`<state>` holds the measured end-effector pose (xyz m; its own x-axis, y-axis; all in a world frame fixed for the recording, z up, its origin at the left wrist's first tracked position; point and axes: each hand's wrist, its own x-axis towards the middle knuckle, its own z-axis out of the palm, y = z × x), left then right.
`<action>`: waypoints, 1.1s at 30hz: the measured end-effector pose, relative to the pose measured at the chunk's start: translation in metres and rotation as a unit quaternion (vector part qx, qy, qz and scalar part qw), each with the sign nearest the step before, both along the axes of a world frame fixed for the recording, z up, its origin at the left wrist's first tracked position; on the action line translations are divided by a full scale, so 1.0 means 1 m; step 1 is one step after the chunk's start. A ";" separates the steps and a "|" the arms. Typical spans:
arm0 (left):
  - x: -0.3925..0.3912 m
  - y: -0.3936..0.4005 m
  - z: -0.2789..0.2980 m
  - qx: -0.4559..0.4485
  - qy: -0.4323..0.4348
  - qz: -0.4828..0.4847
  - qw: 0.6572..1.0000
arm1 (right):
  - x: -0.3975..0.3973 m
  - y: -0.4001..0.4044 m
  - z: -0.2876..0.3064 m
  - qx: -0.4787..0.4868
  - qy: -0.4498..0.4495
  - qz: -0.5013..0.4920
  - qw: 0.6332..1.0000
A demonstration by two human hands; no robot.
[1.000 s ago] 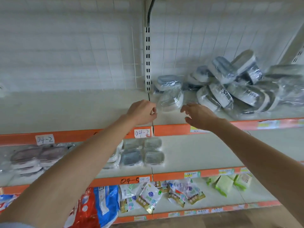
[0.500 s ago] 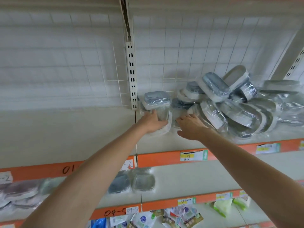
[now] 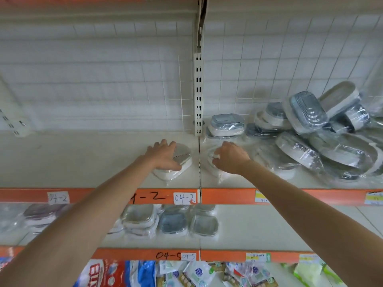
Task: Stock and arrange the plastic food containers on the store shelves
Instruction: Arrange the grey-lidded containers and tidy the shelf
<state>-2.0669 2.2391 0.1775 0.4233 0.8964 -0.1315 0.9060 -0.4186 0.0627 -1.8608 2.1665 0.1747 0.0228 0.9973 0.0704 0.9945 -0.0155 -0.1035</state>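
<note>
Hands first: our left hand lies spread, fingers straight, flat on top of a wrapped white container that sits on the upper shelf, just left of the seam where two shelf boards meet. Our right hand is just across that seam, its fingers curled down and pinching the clear wrap of a second container, which is largely hidden beneath the hand. Behind the right hand, against the slotted upright, a small stack of grey-lidded containers stands level. Farther right a loose heap of wrapped containers leans at mixed angles against the wire grid back. On the shelf below, more packs of containers lie in a row beneath the orange edge strip, which carries a handwritten label reading 04-2.
</note>
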 end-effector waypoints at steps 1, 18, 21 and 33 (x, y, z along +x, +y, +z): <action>-0.009 0.000 -0.001 -0.011 -0.003 0.014 1.000 | -0.004 0.001 0.003 -0.018 0.045 0.021 0.999; -0.043 -0.025 -0.009 0.138 -0.002 0.044 0.989 | -0.011 -0.001 -0.013 0.028 -0.119 0.094 0.988; -0.054 -0.027 -0.007 0.182 -0.017 0.076 0.980 | -0.019 -0.002 -0.014 0.054 -0.119 0.094 0.987; -0.081 -0.054 0.007 0.186 -0.070 0.027 0.980 | -0.059 -0.004 -0.016 0.063 -0.061 0.050 0.995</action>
<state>-2.1475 2.1853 0.1849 0.3641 0.8929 0.2650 0.9209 -0.3876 0.0407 -1.9201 2.1624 0.1591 -0.0918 0.9773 0.1907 0.9958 0.0890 0.0236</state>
